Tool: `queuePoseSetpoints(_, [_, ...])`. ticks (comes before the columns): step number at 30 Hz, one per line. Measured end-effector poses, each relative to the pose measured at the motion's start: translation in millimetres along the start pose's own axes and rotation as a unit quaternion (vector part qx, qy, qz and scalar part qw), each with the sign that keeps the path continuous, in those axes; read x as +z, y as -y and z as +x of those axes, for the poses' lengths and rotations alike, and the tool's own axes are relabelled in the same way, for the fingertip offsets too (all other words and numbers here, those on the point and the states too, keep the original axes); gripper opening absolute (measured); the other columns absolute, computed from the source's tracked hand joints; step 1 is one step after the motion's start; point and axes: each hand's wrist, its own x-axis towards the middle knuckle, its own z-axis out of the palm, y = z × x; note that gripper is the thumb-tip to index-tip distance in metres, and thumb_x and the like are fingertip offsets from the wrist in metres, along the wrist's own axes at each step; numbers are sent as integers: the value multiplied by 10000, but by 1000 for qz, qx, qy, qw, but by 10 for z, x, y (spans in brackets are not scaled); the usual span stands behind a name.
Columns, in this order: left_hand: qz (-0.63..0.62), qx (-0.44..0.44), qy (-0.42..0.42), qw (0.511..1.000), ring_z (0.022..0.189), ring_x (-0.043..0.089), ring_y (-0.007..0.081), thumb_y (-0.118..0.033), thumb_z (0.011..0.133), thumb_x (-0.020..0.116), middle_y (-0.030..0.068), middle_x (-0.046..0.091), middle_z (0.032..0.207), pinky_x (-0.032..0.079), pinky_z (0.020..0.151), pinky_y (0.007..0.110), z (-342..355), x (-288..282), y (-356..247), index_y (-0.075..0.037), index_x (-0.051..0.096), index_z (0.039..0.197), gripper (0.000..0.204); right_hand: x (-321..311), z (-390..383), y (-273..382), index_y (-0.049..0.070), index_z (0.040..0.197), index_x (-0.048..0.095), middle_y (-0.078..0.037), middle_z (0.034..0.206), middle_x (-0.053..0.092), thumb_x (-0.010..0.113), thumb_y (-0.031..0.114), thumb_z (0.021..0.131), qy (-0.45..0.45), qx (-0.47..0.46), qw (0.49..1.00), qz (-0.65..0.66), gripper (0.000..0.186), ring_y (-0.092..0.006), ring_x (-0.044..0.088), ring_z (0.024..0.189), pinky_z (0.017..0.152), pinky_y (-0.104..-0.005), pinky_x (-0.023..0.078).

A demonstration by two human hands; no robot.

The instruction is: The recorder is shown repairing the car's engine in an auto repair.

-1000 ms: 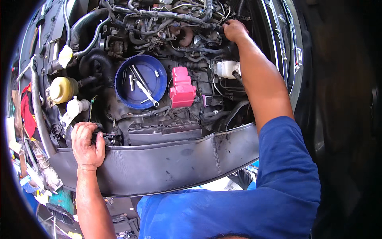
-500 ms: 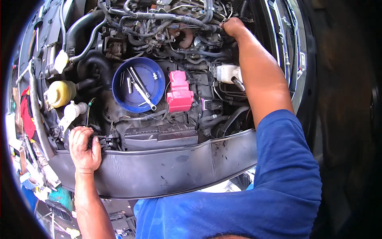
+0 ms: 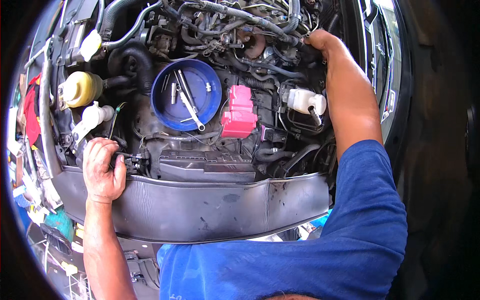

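My left hand [image 3: 102, 167] is curled over black parts at the near edge of the engine bay, beside the padded black cover [image 3: 210, 205]. My right hand [image 3: 322, 42] reaches among the corrugated hoses [image 3: 235, 15] at the upper right, its fingers bent and partly hidden; what they grip is unclear. A blue round tray [image 3: 165, 110] holds several tools, among them a long wrench [image 3: 192, 112]. Right of it are a pink plastic cover [image 3: 239, 122] and a white reservoir [image 3: 305, 101], the latter just left of my right forearm.
A yellowish reservoir [image 3: 79, 89], a white-capped bottle [image 3: 91, 117] and a metal bar [image 3: 47, 120] line the left of the bay. A red cloth [image 3: 32, 120] and mixed clutter lie beyond. A dark fuse box [image 3: 205, 167] sits along the near edge.
The engine bay has shifted right in the view as the camera moved. My right arm appears further right, its hand still among the upper hoses; my left hand remains on the near edge.
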Motion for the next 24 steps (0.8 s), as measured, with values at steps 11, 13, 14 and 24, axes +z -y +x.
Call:
queuePoseSetpoints(11, [0,-9,-1,1000,979,599,346,-40,686,660,131,639,947,459,944,442,-16,2,6,-27,615,913,232,-18,-195,172,-26,1297,614,-191,1314,626,702,305,920,28,15,999,-15,509,-300,590,1180,1015,-494,433])
queuePoseSetpoints(13, [0,-4,-2,1000,978,599,345,-42,682,662,130,640,947,460,943,441,-7,1,11,-28,615,915,238,-29,-204,175,-28,1290,618,-192,1312,627,703,305,920,29,12,999,12,505,-299,591,1176,1013,-493,433])
queuePoseSetpoints(14, [1,1,-4,1000,976,599,343,-44,679,663,129,640,948,460,942,440,-5,-4,14,-28,615,917,243,-49,-201,184,-29,1284,622,-191,1308,629,702,303,920,33,14,999,-6,499,-297,591,1174,1010,-491,435])
queuePoseSetpoints(24, [0,-6,4,1000,970,601,345,-48,672,663,131,645,957,463,932,436,-4,2,6,-28,618,924,256,9,-162,152,-40,1235,644,-215,1305,622,673,307,936,57,21,998,28,459,-298,599,1155,999,-484,445])
